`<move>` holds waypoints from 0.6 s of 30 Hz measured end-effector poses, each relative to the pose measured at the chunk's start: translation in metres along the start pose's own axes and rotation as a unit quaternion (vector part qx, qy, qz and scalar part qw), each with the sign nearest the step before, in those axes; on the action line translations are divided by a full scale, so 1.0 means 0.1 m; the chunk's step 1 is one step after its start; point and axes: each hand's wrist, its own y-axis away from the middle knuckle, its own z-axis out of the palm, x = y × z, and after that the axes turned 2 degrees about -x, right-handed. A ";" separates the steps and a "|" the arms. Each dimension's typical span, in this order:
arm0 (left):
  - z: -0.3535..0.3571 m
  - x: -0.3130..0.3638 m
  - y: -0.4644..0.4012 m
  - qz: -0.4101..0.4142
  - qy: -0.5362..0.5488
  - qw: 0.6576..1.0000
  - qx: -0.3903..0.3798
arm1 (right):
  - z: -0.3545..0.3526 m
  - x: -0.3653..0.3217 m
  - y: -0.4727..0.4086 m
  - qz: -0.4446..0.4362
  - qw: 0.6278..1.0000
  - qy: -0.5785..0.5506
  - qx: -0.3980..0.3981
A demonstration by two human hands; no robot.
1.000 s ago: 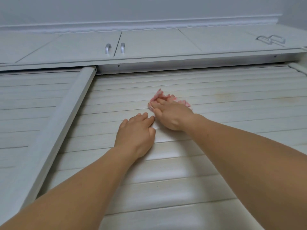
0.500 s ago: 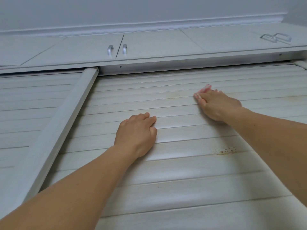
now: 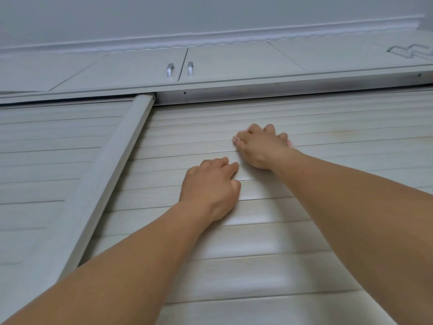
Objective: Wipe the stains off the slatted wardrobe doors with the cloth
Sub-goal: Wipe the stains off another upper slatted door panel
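Head view, looking up the face of the slatted wardrobe door [image 3: 234,231]. My right hand [image 3: 260,146] is clenched round the pink cloth [image 3: 235,139], which is almost wholly buried under the fingers; only small pink bits show at the left edge of the fist and by the far knuckle. The fist is pressed on an upper slat of the right-hand door, just beside my left hand [image 3: 210,184]. The left hand holds nothing: it rests flat on the slats a little lower, fingers loosely bent, bracing the door.

I judge I am in the middle of the wiping step, working along the upper slats. A faint yellowish stain [image 3: 339,134] shows on the slats well to the right of the cloth, so the job is not done. The next move, as I see it, calls for dragging the cloth sideways along the slat toward that mark, with pressure kept on and the left hand steadying the panel so it does not slide on its track.

The vertical door frame [image 3: 112,179] divides this door from the left one, and the upper cabinet handles [image 3: 180,69] sit above.
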 end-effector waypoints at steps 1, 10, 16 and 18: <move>-0.01 0.00 0.00 0.003 -0.002 1.000 0.002 | 0.02 -0.05 -0.02 -0.013 1.000 0.000 0.006; -0.03 -0.08 -0.03 0.021 -0.003 1.000 -0.001 | -0.09 0.76 0.01 0.063 0.997 -0.012 0.043; -0.02 -0.08 -0.06 0.027 0.013 0.999 0.019 | -0.06 0.87 0.02 0.126 0.991 -0.005 0.045; -0.01 -0.08 -0.06 0.026 0.014 0.999 0.022 | -0.03 0.63 0.01 0.083 0.995 -0.008 0.055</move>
